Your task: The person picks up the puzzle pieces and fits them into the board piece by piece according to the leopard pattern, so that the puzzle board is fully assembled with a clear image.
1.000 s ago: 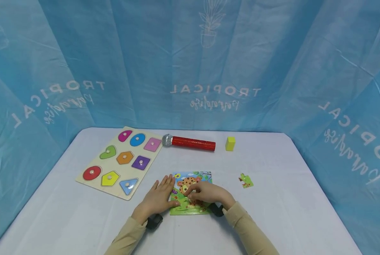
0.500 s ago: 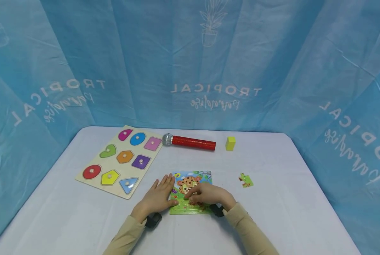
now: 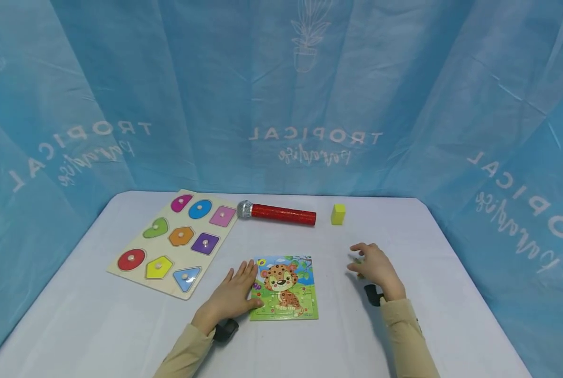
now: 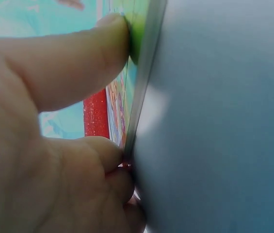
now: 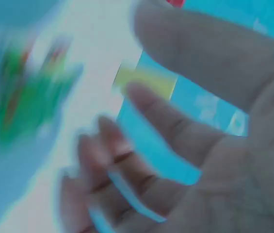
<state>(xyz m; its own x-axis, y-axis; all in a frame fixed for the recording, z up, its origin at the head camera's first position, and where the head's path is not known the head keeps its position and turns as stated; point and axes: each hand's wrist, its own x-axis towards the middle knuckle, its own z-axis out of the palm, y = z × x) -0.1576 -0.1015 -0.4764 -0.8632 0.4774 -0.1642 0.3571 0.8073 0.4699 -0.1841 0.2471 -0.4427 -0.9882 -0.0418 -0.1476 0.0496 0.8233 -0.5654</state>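
A square jigsaw puzzle (image 3: 281, 283) with a spotted cub picture lies flat on the white table. My left hand (image 3: 231, 294) rests along its left edge, fingers straight. In the left wrist view the thumb (image 4: 93, 53) presses on the green face of the puzzle and the fingertips are at its side. My right hand (image 3: 378, 268) hovers over a loose jigsaw piece (image 5: 30, 92), thumb and fingers spread apart. That piece is green with some brown, mostly hidden by the hand in the head view and blurred in the right wrist view. Nothing is between the right fingers.
A wooden shape board (image 3: 160, 244) with knobbed coloured pieces lies to the left. Behind the puzzle lies a red toy microphone (image 3: 283, 213), and right of that stands a yellow block (image 3: 338, 214). A blue curtain (image 3: 272, 94) hangs behind the table.
My right hand has left the puzzle and moved right to the loose piece, its fingers spreading. The cub picture is now uncovered. My left hand stays at the puzzle's left edge.
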